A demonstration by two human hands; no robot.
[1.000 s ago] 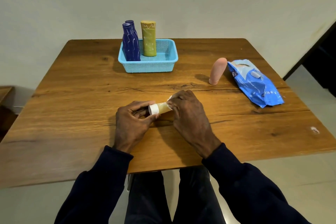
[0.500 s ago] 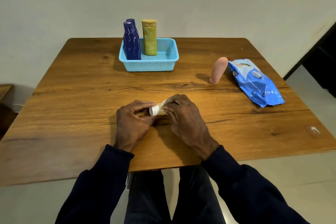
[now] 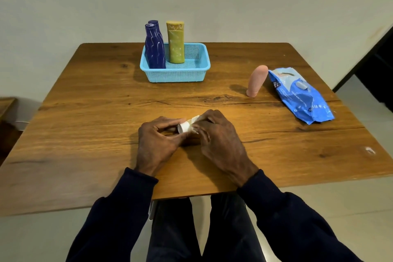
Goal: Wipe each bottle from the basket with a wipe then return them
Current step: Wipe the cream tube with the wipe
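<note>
Pinching the small bottle (image 3: 187, 126) by its cap, my left hand (image 3: 158, 142); right hand (image 3: 219, 140) grips its body mid-frame; light, likely slick.

The table (image 3: 85, 134) is grainy wood with a soft sheen. The basket (image 3: 176, 74) is perforated plastic. The wipes pack (image 3: 302, 100) is glossy, crinkled film; the pink bottle (image 3: 256, 81) looks smooth and matt.

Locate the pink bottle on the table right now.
In the head view, the pink bottle stands on the right side of the table, outside the basket, right beside the blue wipes pack.
</note>
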